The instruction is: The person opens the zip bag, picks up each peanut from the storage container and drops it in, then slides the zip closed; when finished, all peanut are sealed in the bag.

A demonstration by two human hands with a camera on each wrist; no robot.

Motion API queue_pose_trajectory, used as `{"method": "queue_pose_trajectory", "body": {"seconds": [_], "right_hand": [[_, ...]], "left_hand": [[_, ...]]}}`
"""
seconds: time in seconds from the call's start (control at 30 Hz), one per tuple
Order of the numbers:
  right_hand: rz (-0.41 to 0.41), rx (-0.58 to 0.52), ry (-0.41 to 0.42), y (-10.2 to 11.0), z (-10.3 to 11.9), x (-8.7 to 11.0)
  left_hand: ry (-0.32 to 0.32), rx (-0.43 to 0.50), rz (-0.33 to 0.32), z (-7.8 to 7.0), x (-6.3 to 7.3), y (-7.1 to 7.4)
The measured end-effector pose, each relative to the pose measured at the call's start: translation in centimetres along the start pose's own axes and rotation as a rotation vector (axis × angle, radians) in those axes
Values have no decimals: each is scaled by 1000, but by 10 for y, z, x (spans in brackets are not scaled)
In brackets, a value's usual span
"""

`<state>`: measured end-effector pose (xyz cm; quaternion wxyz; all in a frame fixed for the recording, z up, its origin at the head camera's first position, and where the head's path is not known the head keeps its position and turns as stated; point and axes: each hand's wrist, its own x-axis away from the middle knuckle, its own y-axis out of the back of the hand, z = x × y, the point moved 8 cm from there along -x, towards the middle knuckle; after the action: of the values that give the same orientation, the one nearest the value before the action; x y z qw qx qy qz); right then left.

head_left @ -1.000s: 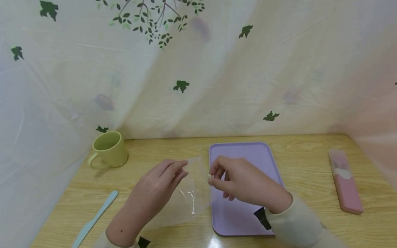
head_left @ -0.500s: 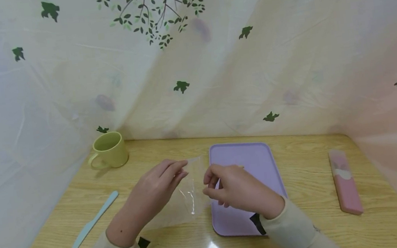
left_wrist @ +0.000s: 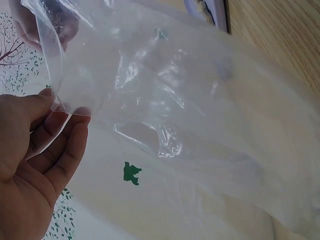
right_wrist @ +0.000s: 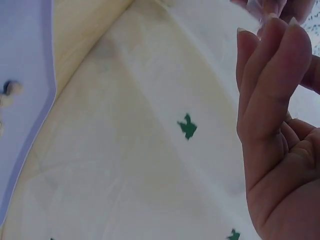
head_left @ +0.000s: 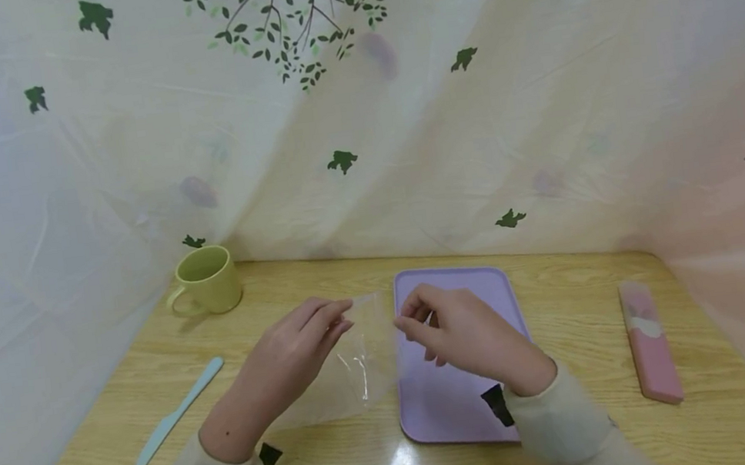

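A clear plastic bag [left_wrist: 150, 100] hangs spread out in front of me. My left hand [head_left: 306, 345] pinches its top edge between thumb and fingers. The right hand [head_left: 461, 330] is at the bag's right edge, over the lilac tray [head_left: 437, 414], with thumb and forefinger together on the film. In the right wrist view its fingertips stand close to the fingers of the other hand. Small pale pieces [right_wrist: 11, 90] lie on the tray, hidden behind the right hand in the head view.
A yellow-green mug [head_left: 215, 287] stands at the back left. In front of it lies a pale blue plastic knife [head_left: 177, 415]. Towards the right edge of the wooden table is a long pink case [head_left: 652, 353]. A leaf-printed curtain [head_left: 408, 181] surrounds the table.
My right hand first shifts left towards the left hand, then back right and slightly up; the bag's right edge moves along with it. The left hand stays in place.
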<state>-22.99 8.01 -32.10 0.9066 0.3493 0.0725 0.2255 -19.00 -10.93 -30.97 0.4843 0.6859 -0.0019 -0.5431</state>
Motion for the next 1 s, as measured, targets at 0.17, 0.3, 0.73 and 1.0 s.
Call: {"method": "queue_pose_trajectory", "body": {"seconds": [0.17, 0.3, 0.73, 1.0], "right_hand": [[-83, -18, -87, 25, -24, -6], [-134, -7, -157, 43, -50, -13], [-60, 42, -323, 38, -133, -39], [-14, 117, -385, 19, -159, -50]], "left_hand": [[-1, 2, 1, 0, -1, 0], [-2, 5, 2, -1, -2, 0], [-11, 14, -4, -3, -3, 2], [-5, 9, 4, -2, -3, 2]]}}
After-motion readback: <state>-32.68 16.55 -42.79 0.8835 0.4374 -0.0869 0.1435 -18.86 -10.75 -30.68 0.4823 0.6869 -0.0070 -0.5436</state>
